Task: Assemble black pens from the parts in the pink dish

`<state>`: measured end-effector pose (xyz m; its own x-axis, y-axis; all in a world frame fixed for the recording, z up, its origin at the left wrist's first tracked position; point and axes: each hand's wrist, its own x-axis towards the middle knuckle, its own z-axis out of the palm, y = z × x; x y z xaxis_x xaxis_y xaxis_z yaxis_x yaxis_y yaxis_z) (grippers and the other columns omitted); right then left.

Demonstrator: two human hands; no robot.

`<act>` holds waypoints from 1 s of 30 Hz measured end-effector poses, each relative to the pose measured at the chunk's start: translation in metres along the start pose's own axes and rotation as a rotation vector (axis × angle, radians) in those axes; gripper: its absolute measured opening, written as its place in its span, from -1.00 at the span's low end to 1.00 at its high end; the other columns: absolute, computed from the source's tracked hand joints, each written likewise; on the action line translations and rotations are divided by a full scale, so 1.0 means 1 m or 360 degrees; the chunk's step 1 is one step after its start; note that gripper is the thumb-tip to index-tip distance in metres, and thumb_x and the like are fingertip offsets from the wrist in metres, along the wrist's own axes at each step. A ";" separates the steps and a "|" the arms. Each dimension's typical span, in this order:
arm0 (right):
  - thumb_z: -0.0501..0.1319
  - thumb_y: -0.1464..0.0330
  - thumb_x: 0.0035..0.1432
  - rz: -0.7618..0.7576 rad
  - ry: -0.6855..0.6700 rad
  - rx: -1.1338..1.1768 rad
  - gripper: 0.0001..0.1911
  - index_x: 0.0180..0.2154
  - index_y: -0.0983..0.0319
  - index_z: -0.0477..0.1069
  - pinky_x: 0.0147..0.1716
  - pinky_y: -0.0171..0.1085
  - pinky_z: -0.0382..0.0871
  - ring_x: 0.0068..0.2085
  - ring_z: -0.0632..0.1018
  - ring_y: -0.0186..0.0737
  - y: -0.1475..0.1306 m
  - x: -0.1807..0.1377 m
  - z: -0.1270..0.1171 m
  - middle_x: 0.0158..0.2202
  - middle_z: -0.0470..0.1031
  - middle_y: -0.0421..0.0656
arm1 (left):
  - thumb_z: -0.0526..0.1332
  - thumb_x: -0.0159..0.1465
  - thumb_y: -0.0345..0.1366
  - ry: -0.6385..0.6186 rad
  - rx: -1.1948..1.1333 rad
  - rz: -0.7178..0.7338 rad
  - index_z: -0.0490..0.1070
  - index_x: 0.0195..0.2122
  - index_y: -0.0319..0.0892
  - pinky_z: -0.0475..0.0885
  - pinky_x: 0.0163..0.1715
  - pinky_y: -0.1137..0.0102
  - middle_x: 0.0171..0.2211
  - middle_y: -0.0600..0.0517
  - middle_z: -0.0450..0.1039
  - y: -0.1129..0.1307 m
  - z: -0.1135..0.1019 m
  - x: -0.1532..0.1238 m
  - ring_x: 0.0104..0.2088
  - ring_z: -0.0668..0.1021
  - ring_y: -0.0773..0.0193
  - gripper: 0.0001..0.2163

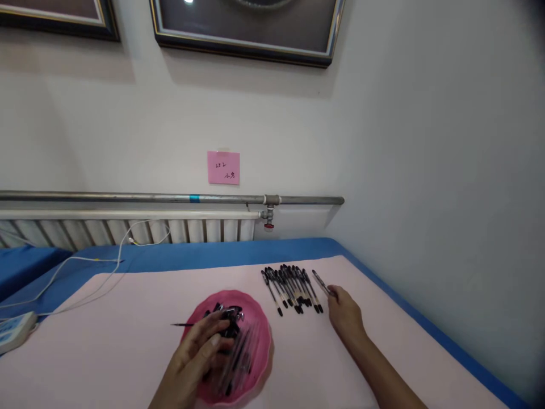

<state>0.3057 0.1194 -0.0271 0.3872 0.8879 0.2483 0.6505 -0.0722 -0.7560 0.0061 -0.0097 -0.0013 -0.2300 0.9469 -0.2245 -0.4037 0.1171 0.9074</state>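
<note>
Head view, the only one. Left hand (193,352) over the pink dish (264,355), fingers bent and slightly spread, thumb towards the dish's middle. Its palm side faces the contents and is hidden; fingertips at the black pieces (233,329), some blur. Cannot tell whether they grip anything or only touch. A thin dark rod (182,324) with a fine tip juts out left past the rim; its other end is lost behind the hand. Clear tubes (251,346) lie smeared by blur on the dish's right side; count not possible. Near part of the dish is covered by the hand.

Upper framed picture (247,28) cut by the top edge, as is the left framed picture (51,11). White power strip (16,330) cut by the left edge, its markings unreadable. Both forearms run out at the bottom.

Writing: pink note (223,168) on the wall, handwritten, "252" on the upper line; lower characters uncertain. No brand legible on the pens.

Right hand (346,315): thumb and fingers pinched on the lower end of a single pen (320,280), dark end pointing up and left; the gripped end is hidden. Pen is just right of the pen pile (293,284), which lies overlapped on the pink sheet (140,341), right of the dish.
</note>
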 end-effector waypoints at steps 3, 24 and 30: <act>0.03 0.52 0.00 -0.0026 -0.0062 -0.0310 -0.68 -0.24 0.28 0.47 -0.09 -0.09 0.20 -0.09 0.46 0.03 0.001 0.012 0.012 -0.18 0.52 0.04 | 0.35 -0.03 -0.13 0.0066 -0.0019 0.0048 0.41 -0.09 -0.15 0.47 -0.37 0.35 -0.07 -0.13 0.47 0.008 -0.006 0.002 -0.27 0.56 0.15 -0.53; -0.01 0.41 0.20 -0.1412 -0.0404 0.0191 -0.82 -0.25 0.20 0.34 -0.29 -0.22 0.40 -0.29 0.52 -0.17 -0.065 -0.066 0.039 -0.32 0.49 -0.09 | 0.10 0.18 -0.25 0.0481 0.1527 0.0981 0.41 -0.32 -0.13 0.33 -0.21 0.24 -0.29 -0.02 0.45 0.010 -0.049 0.028 -0.24 0.44 0.16 -0.86; -0.01 0.44 0.18 -0.1215 -0.0504 0.0159 -0.82 -0.32 0.19 0.35 -0.36 -0.22 0.41 -0.35 0.52 -0.18 -0.062 -0.070 0.041 -0.39 0.48 -0.12 | 0.03 0.22 -0.39 0.0228 0.1962 0.1121 0.42 -0.31 -0.14 0.33 -0.24 0.27 -0.33 -0.02 0.47 -0.001 -0.044 0.030 -0.26 0.44 0.19 -0.83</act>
<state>0.2113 0.0808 -0.0222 -0.3487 0.7633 0.5438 0.5929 0.6291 -0.5027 -0.0393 0.0056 -0.0240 -0.1717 0.8865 0.4297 0.8285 -0.1061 0.5498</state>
